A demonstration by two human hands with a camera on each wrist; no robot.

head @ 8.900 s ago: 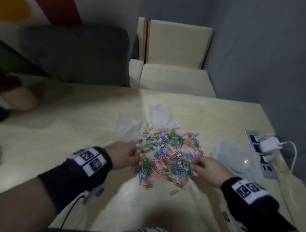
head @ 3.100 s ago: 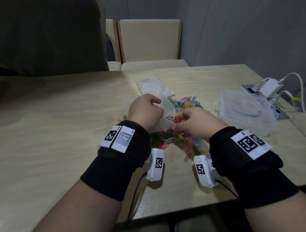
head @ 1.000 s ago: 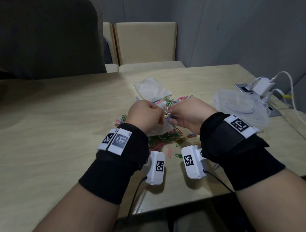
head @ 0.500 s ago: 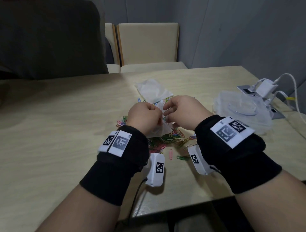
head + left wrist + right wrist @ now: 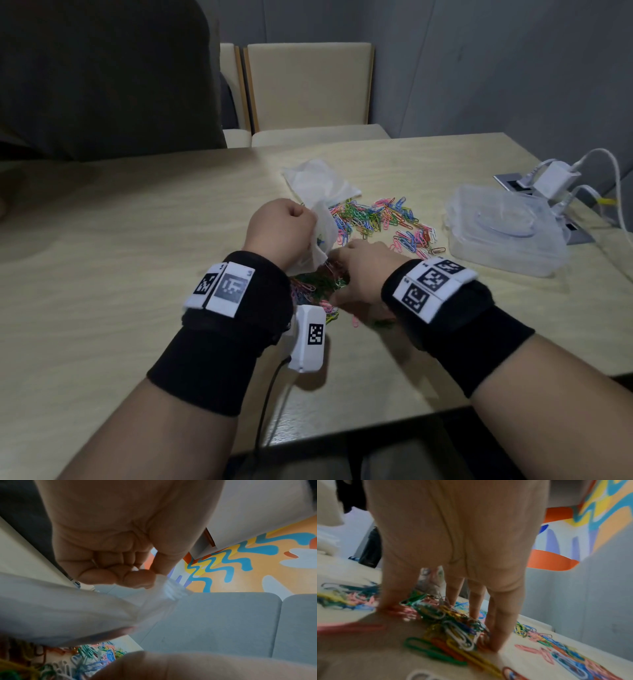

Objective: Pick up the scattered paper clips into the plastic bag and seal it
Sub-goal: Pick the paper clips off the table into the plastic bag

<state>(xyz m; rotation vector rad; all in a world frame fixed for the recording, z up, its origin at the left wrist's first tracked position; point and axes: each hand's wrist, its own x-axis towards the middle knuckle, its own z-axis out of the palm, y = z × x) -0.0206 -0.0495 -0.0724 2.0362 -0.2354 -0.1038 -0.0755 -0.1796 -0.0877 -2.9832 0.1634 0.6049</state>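
I am holding a small clear plastic bag (image 5: 322,236) just above the table (image 5: 137,240), pinching its upper edge between the thumb and curled fingers of my left hand (image 5: 279,229). In the left wrist view, the bag (image 5: 72,609) is hanging down from my fingertips (image 5: 137,579), and a few clips are showing faintly through its wall in the head view.

My right hand (image 5: 363,270) is reaching down beside the bag, with its fingers (image 5: 496,628) extended and their tips touching the table amid the paper clips (image 5: 452,626). The thumb and fingers are standing apart around a small heap, not yet closing on it.

The paper clips (image 5: 373,219) are lying in a coloured scatter across the middle of the table, some beyond my hands and some under and between them.

A second clear bag (image 5: 318,181) is lying flat at the far edge of the scatter. A clear plastic box (image 5: 503,233) is sitting to the right of the clips, well apart from my hands, and beyond it a white charger (image 5: 555,178) is plugged into a socket set in the table. Two cream chairs (image 5: 308,89) are standing at the far side.
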